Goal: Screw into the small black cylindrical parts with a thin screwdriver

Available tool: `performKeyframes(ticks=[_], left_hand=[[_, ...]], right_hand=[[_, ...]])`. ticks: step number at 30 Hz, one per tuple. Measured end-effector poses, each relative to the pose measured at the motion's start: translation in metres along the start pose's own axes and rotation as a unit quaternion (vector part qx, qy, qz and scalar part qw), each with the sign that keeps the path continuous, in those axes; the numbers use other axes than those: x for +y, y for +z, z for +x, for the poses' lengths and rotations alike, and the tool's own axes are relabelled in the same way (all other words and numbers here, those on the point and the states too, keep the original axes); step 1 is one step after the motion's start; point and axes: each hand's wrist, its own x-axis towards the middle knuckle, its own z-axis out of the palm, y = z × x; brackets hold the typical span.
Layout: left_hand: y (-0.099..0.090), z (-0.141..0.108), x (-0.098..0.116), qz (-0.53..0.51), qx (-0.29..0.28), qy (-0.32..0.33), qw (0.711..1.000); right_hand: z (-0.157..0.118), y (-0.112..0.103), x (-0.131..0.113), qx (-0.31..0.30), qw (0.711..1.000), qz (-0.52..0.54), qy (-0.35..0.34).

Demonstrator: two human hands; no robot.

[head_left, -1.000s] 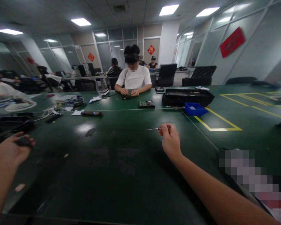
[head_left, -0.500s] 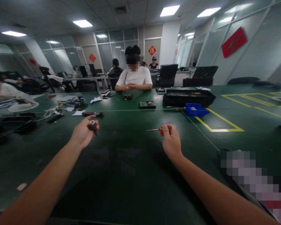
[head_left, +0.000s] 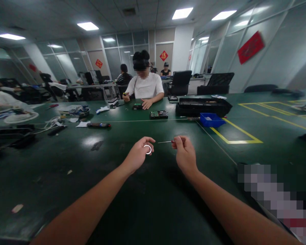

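My right hand point(head_left: 185, 153) is closed round the reddish handle of a thin screwdriver point(head_left: 165, 142). Its metal shaft points left, level above the green table. Close to the tip is my left hand point(head_left: 139, 154), index finger stretched toward it with a small gap between. In the curled fingers of that hand sits a small white ring-shaped thing point(head_left: 148, 149); its exact kind I cannot make out.
Beyond my hands lie a hard drive with a green board point(head_left: 159, 114), a blue bin point(head_left: 212, 120), a long black tray point(head_left: 203, 107) and a dark cylindrical tool point(head_left: 99, 125). A person in a white shirt point(head_left: 149, 86) works opposite at another drive point(head_left: 137, 106).
My left hand has swept right, close to the screwdriver tip. My right hand stays nearly still. The person opposite has parted their hands, one now raised with a yellowish tool.
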Motion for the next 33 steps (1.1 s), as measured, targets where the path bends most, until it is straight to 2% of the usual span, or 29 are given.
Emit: performKeyframes(ticks=[2,5,7,13,19,26,33], left_hand=[[-0.003,0.001,-0.017,0.101,-0.013,0.012,0.995],[-0.013,0.000,-0.037,0.247,-0.024,0.051,0.967],[-0.019,0.001,-0.046,0.299,-0.019,0.067,0.952],[-0.030,0.007,-0.057,0.317,-0.011,0.090,0.944],[-0.033,0.010,-0.061,0.309,0.005,0.115,0.944],[-0.030,0.009,-0.055,0.312,0.014,0.123,0.942],[-0.028,0.008,-0.050,0.313,0.000,0.130,0.941]], right_hand=[[0.000,0.000,0.001,0.000,1.000,-0.001,-0.004],[-0.002,0.001,-0.001,-0.011,1.000,-0.010,-0.001],[-0.003,0.002,-0.003,-0.024,1.000,-0.011,0.006],[-0.003,0.004,-0.004,-0.058,0.998,-0.016,0.025],[-0.004,0.003,-0.010,-0.086,0.996,-0.038,0.008],[-0.006,0.008,-0.005,-0.107,0.994,0.031,-0.016],[-0.005,0.008,-0.003,-0.112,0.993,0.019,-0.014]])
